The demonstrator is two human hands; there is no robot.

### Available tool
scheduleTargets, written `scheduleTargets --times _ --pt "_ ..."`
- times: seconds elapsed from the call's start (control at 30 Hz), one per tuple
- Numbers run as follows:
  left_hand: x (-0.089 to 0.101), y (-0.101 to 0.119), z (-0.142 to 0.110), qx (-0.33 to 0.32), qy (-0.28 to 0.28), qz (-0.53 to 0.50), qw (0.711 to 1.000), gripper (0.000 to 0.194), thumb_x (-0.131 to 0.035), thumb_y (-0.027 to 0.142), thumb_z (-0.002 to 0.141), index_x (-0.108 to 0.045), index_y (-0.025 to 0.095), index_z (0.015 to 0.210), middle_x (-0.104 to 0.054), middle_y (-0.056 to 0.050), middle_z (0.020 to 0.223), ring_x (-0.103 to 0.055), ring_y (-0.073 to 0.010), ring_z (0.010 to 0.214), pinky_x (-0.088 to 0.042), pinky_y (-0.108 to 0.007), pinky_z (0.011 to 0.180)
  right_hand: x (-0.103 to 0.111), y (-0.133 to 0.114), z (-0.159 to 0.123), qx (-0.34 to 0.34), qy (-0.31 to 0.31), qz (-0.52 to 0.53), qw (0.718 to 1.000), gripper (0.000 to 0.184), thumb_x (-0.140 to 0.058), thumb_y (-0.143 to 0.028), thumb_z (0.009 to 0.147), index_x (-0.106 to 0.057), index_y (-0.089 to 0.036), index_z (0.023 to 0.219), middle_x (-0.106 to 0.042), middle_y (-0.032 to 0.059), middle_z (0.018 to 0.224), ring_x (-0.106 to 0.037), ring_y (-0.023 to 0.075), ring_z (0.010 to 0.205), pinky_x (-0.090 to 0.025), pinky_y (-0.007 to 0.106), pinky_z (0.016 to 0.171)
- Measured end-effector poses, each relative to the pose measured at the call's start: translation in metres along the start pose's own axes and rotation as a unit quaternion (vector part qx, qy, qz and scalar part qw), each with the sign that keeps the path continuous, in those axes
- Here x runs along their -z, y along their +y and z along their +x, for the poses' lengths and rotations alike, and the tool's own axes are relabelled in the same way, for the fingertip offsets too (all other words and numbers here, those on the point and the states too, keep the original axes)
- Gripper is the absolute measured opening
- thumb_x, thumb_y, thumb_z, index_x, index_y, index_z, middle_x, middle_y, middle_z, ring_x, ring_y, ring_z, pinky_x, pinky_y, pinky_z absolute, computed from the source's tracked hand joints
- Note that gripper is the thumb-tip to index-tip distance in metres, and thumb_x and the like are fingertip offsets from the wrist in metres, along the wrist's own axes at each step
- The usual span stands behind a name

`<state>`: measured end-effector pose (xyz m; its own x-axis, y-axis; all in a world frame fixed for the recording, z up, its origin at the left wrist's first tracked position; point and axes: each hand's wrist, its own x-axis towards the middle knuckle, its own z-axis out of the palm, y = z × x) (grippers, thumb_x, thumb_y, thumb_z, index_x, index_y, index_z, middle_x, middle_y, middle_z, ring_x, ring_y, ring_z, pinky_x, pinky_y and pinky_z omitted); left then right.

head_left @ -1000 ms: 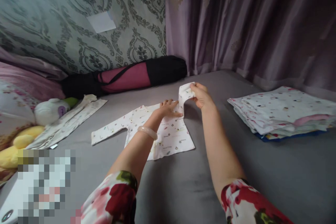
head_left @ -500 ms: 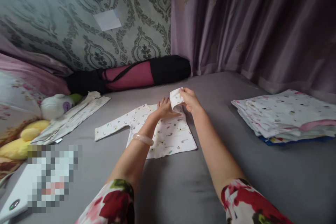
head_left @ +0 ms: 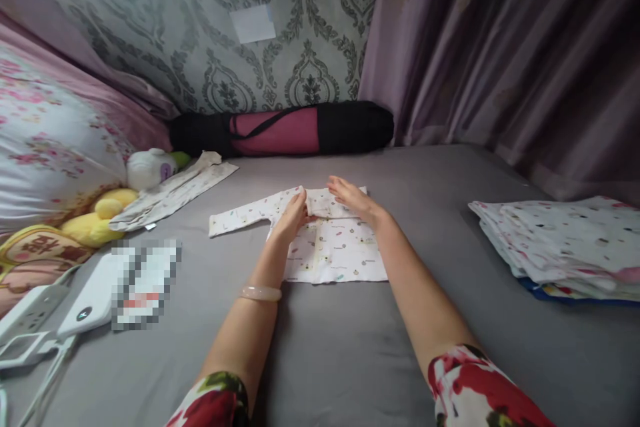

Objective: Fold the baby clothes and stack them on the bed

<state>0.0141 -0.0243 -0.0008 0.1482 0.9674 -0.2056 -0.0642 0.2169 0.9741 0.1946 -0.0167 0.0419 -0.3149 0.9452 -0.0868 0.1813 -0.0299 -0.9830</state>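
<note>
A small white long-sleeved baby top (head_left: 345,257) with a tiny print lies flat on the grey sheet. Its left sleeve stretches out to the side, while the right one is folded across the chest. My left hand (head_left: 293,215) rests at the cuff end of the folded sleeve, fingers extended and held close together. Over the folded sleeve near the shoulder is my right hand (head_left: 353,200), flat with its fingers stretched out. Part of the top is covered by my hands and forearms.
Folded printed clothes (head_left: 570,240) are stacked at right. Left are pale trousers (head_left: 175,193), plush toys (head_left: 145,168), a white power bank (head_left: 95,290), a power strip (head_left: 35,313) and cables. A black and maroon long bag (head_left: 280,131) lies along the wall.
My right hand has laid the sleeve across the chest and let go of it. My left hand has shifted to the cuff end. The view has turned slightly left.
</note>
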Motion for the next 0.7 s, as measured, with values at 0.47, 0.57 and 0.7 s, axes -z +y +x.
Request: scheduleTargets --times 0.47,0.57,0.7 --pt "0.001 -0.007 -0.002 -0.136 0.122 0.114 0.976 0.024 -0.059 0.023 0.073 -0.071 0.014 0.092 -0.047 0.005 0.057 -0.040 -0.0066 0.048 -0.035 -0.018 0.048 0.073 0.036 0.002 -0.018 0.312 -0.053 0.948 0.033 -0.036 -0.026 0.097 -0.062 -0.015 0.115 -0.064 0.0136 0.126 -0.060 0.0165 0.115 -0.046 0.034 0.096" --pt "0.002 -0.006 -0.004 -0.140 0.119 0.115 0.976 0.025 -0.058 0.024 0.071 -0.071 0.014 0.091 -0.043 0.006 0.054 -0.035 -0.0066 0.045 -0.029 -0.019 0.046 0.064 0.040 0.008 -0.011 0.288 -0.197 0.937 0.035 -0.038 -0.023 0.094 -0.064 -0.014 0.115 -0.065 0.0134 0.123 -0.058 0.0195 0.117 -0.043 0.035 0.100" --pt "0.001 -0.004 -0.009 -0.122 0.115 0.135 0.977 0.033 -0.056 0.024 0.070 -0.070 0.015 0.098 -0.042 0.007 0.054 -0.035 -0.0074 0.044 -0.029 -0.020 0.046 0.045 0.039 0.010 -0.031 0.230 -0.352 0.907 0.042 -0.034 -0.020 0.094 -0.060 -0.012 0.126 -0.061 0.0152 0.129 -0.054 0.0236 0.123 -0.039 0.036 0.104"
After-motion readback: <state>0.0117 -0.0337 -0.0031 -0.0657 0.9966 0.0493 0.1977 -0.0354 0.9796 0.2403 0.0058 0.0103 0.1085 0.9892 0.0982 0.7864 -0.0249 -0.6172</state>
